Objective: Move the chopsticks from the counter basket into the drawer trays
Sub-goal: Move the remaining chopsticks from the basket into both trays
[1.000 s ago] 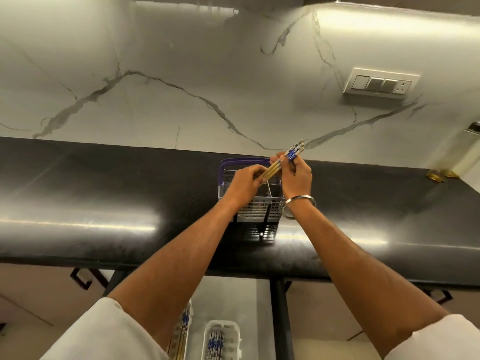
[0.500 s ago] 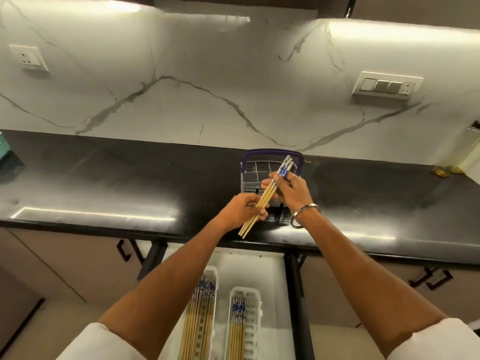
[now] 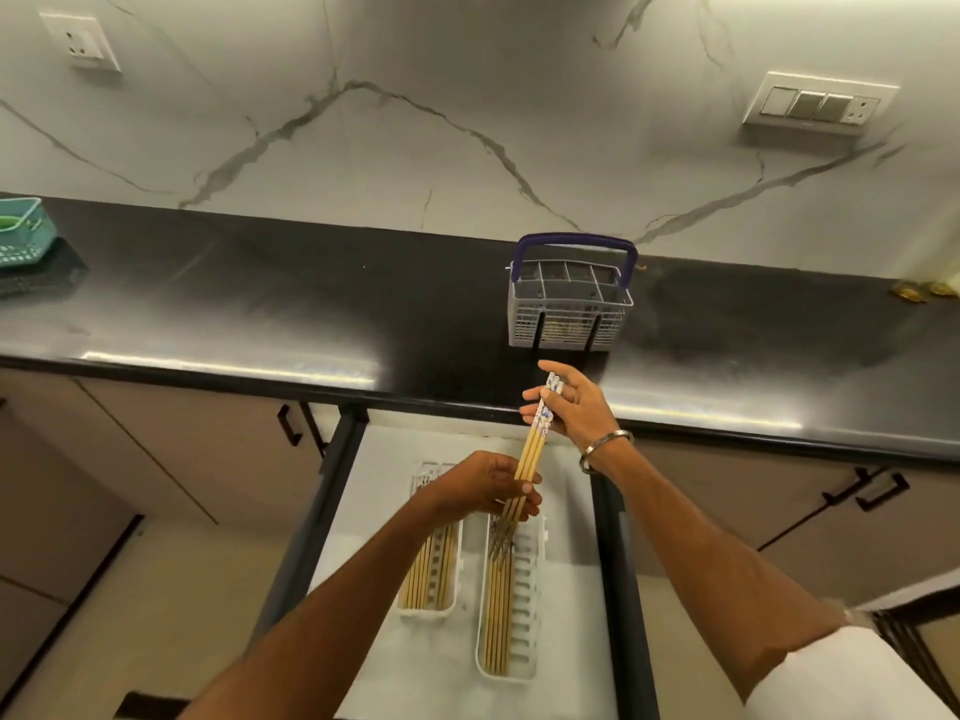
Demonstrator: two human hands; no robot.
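No legible writing is visible. Below the grey mesh basket (image 3: 570, 309) on the black glossy surface (image 3: 260, 304), the left hand (image 3: 485, 488) pinches the plain wooden ends of the chopsticks (image 3: 532, 449) over the white slotted drawer trays (image 3: 527, 569). The right hand (image 3: 574, 405), its fingers (image 3: 535, 407) curled, grips the blue-patterned ends; their tips blur against the tray contents.
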